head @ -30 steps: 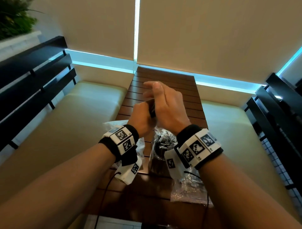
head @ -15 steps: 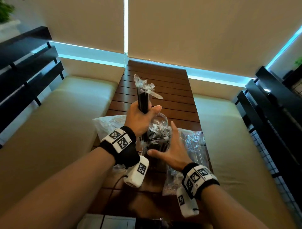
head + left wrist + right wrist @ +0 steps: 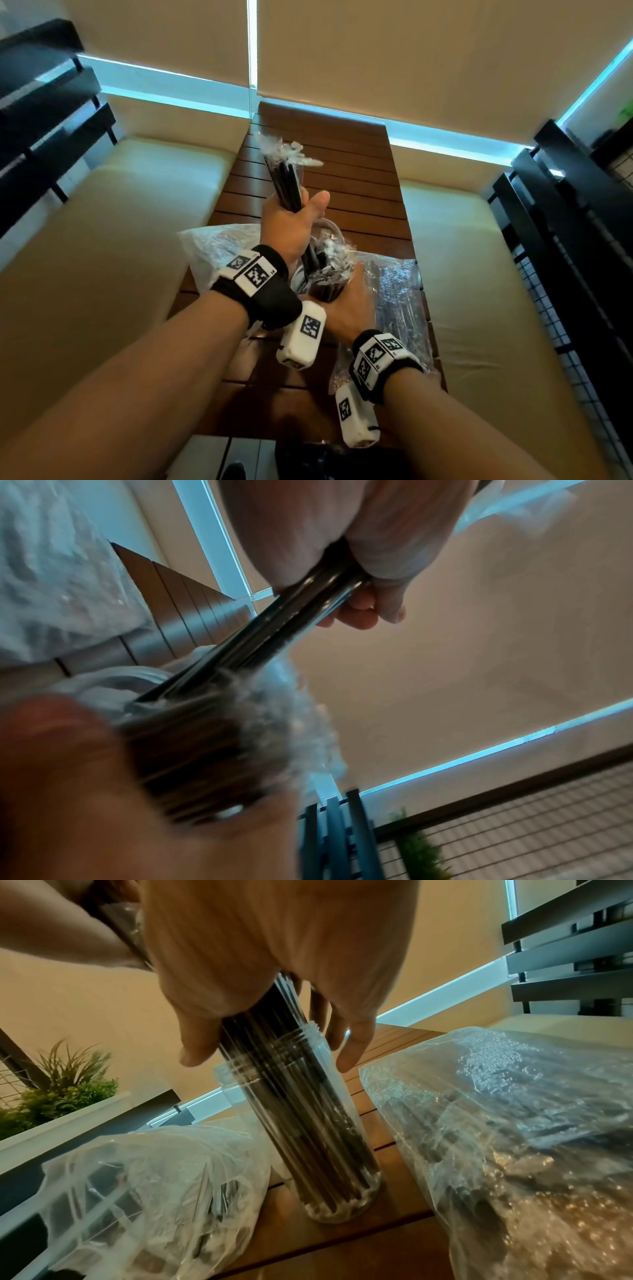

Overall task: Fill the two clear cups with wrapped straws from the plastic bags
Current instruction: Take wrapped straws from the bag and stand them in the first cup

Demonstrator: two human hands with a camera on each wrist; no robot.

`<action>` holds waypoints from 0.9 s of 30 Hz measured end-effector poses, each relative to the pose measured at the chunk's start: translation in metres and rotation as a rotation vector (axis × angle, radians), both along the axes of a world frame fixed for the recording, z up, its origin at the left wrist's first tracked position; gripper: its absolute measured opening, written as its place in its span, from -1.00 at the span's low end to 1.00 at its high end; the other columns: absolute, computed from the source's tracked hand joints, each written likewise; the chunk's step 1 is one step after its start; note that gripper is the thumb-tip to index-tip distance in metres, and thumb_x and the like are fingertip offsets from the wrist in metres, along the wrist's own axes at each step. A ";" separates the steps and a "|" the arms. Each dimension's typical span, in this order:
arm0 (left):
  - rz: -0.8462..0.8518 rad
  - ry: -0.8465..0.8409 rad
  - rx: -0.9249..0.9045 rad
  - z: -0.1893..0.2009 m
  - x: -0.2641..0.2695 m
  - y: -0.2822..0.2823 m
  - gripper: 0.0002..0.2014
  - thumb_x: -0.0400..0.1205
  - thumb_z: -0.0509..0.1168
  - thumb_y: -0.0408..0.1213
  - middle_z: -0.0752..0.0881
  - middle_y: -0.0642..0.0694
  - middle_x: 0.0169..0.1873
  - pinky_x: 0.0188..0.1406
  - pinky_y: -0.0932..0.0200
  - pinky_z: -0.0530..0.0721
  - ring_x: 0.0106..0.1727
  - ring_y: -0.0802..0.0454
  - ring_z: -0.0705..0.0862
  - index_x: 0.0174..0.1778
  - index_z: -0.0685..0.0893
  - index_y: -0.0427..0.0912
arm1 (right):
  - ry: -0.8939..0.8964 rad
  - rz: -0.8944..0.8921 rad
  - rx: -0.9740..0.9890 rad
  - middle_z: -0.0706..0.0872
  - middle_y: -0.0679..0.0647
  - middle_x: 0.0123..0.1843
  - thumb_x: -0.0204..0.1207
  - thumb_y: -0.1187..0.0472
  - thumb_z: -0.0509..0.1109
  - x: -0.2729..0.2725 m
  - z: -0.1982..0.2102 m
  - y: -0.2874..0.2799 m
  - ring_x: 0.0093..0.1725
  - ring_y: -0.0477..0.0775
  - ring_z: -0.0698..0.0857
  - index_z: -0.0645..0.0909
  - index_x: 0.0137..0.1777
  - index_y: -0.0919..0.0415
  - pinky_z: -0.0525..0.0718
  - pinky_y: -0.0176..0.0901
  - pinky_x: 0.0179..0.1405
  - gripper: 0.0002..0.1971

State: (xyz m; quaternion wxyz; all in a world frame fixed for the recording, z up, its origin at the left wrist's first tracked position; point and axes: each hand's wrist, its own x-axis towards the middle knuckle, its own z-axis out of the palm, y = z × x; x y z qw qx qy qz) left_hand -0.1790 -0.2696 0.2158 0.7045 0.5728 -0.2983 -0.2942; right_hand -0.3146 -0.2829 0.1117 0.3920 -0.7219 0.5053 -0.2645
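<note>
On the left of the slatted wooden table [image 3: 346, 178] we see a cloudy plastic bag [image 3: 212, 250] lying on its side, with dark straws showing through it in the right wrist view. Just right of it, our left hand [image 3: 291, 226] is raised above the table with its fingers curled tight around a bundle of black wrapped straws [image 3: 286, 185]; the crinkled clear wrapper ends fan out above the fist, and the lower ends reach down toward the cup below. In the left wrist view, the bundle runs out of the closed fist at a slant. Below and a little right stands a clear cup [image 3: 308, 1123], upright on the table between the two bags and already packed with wrapped straws whose tops rise past its rim. Our right hand [image 3: 349, 301] is laid over the tops of those straws, thumb on one side and fingers spread down the other; we cannot tell whether it truly grips them or only steadies them. On the right lies a second, clearer plastic bag [image 3: 397, 301] of straws, just beside the cup.
</note>
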 end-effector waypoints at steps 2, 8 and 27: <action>-0.014 -0.027 0.058 -0.016 -0.003 0.005 -0.68 0.56 0.47 -0.29 0.46 -0.08 -0.44 -0.26 0.26 0.60 -0.37 0.06 0.51 -0.37 0.45 -0.12 | -0.014 -0.015 0.011 0.70 -0.07 0.20 -0.02 -0.18 0.74 0.002 -0.006 0.000 0.17 -0.02 0.71 0.24 0.21 -0.23 0.71 -0.03 0.18 -0.12; -0.125 -0.064 0.275 -0.067 0.003 0.010 -0.73 0.48 0.55 -0.17 0.72 -0.11 -0.33 0.05 -0.11 0.76 -0.23 0.02 0.73 -0.30 0.59 -0.18 | -0.022 0.044 -0.034 0.63 -0.11 0.22 0.05 -0.12 0.68 0.009 -0.012 -0.005 0.20 -0.12 0.66 0.39 0.33 -0.14 0.68 -0.16 0.21 -0.17; -0.351 -1.109 0.253 -0.033 0.007 0.022 -0.43 0.74 0.19 -0.06 0.37 -0.02 0.60 0.49 -0.04 0.48 0.53 0.11 0.40 0.68 0.19 0.07 | -0.036 0.090 0.066 0.72 -0.19 0.09 -0.02 -0.16 0.66 0.008 -0.017 -0.015 0.08 -0.18 0.71 0.49 0.25 -0.09 0.76 -0.08 0.12 -0.22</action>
